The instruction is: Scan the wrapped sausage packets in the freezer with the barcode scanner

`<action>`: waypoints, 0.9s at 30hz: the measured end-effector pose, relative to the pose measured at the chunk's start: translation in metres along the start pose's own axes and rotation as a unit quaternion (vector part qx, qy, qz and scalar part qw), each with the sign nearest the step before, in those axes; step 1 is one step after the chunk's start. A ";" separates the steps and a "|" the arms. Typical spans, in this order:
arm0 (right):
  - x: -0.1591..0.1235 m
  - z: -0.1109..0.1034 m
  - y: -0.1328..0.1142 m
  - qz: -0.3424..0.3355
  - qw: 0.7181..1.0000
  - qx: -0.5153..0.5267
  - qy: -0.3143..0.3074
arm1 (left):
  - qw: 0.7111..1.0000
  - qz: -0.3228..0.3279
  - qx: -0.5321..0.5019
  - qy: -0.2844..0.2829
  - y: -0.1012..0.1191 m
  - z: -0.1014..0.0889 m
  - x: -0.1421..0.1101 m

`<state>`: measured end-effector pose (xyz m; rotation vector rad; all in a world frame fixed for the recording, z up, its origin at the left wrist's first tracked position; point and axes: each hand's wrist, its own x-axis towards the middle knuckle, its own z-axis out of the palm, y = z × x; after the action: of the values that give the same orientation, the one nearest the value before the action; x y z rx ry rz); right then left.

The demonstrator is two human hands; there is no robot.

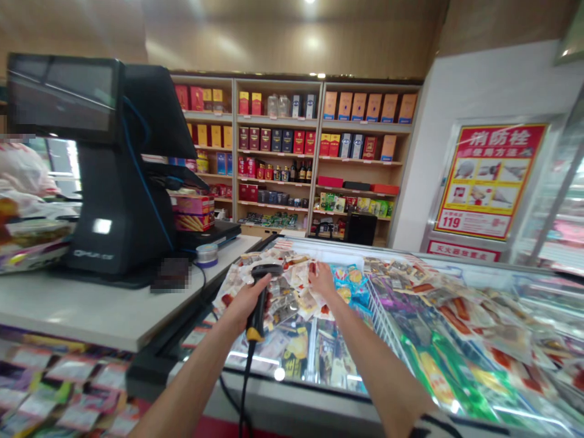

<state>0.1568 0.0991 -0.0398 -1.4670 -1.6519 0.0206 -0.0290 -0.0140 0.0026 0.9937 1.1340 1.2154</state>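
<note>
Left hand: the left hand (249, 302) grasps the grip of a black handheld scanner with yellow trim (260, 313), thumb just below its head.
Scanner: upright, slightly tilted, over the near-left part of the freezer, its head in front of the packets; a thin black cable (247, 377) drops from the base of its grip.
Right hand: the right hand (323, 281) reaches in at the right side of the pile, fingertips against the packets; I cannot tell whether it grips one.
Packets: a loose pile of clear and white plastic packets with brown and reddish contents (292, 307) spreads over the glass-topped chest freezer (292, 401), between and beyond the hands.
Beside the right wrist: bright blue plastic packets (351, 278), next to a white wire divider (385, 325).
Right half of freezer: long green plastic packages (433, 371), with more clear packets at the far and right sides.
Bench: a white-topped bench (114, 316) stands to the left, carrying a black two-screen checkout terminal (118, 201) and a small round silver-and-blue tub (207, 255).
Back wall: wooden shelving (320, 121) full of boxes and bottles.
Right wall: a red-and-yellow framed poster (490, 176).
Far left: a person's pale sleeve (25, 167) behind the bench.
</note>
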 end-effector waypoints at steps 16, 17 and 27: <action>0.001 -0.125 0.170 0.275 0.926 -0.232 0.118 | 0.997 0.009 0.019 -0.077 -0.017 0.070 0.026; 0.002 -0.133 0.181 0.302 0.914 -0.245 0.117 | 0.997 0.010 0.023 -0.078 -0.018 0.073 0.027; 0.018 -0.140 0.224 0.344 0.923 -0.167 0.048 | 0.995 0.014 0.057 -0.081 -0.011 0.092 0.020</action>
<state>0.4202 0.1069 -0.0673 -2.2139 -1.0185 0.0589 0.0637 0.0067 0.0059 1.1747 1.0741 1.0809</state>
